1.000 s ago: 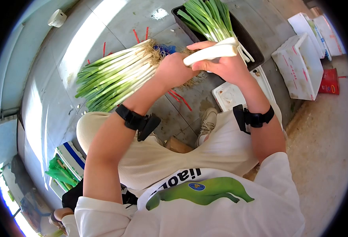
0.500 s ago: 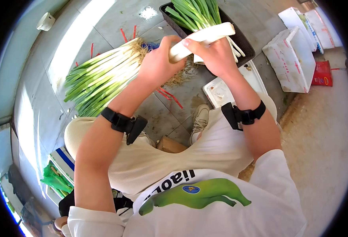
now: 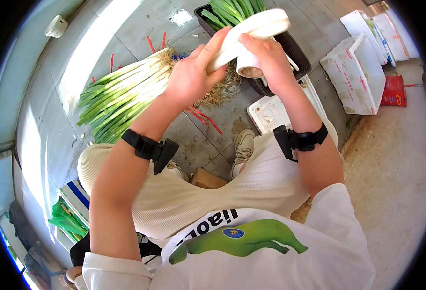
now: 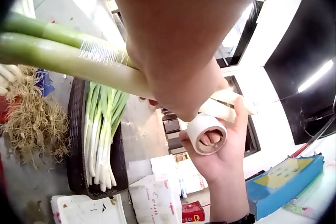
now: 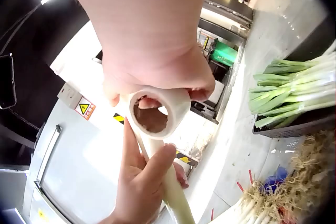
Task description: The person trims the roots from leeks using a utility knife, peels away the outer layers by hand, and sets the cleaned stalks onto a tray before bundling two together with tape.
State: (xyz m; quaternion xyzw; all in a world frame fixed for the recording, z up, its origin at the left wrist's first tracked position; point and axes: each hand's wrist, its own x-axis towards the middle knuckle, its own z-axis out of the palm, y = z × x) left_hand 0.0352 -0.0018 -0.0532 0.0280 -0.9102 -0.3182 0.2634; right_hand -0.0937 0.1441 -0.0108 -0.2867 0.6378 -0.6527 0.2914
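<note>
My left hand (image 3: 189, 75) grips a pair of leeks (image 4: 58, 53) by their pale stalks, with the white ends (image 3: 266, 23) pointing up and right in the head view. A shiny clear band (image 4: 102, 53) circles the stalks in the left wrist view. In my right hand (image 3: 276, 65) is a white roll of clear wrap (image 3: 248, 66), close against the leeks; its hollow brown core (image 5: 151, 116) faces the right wrist camera. Fingertips of my right hand show inside the core. Part of the leeks is hidden behind my hands.
A bundle of leeks with roots (image 3: 131, 92) lies on the floor at left, red ties (image 3: 205, 118) near it. Beyond my hands stands a dark crate (image 3: 297, 46) holding more leeks. A white lid (image 3: 266, 113), foam boxes (image 3: 353, 72) and a red packet (image 3: 394, 91) are at right.
The leeks' white ends have swung upward. The wrap roll, hidden behind them at first, has come round to their near side. My left hand has kept its grip while turning slightly.
</note>
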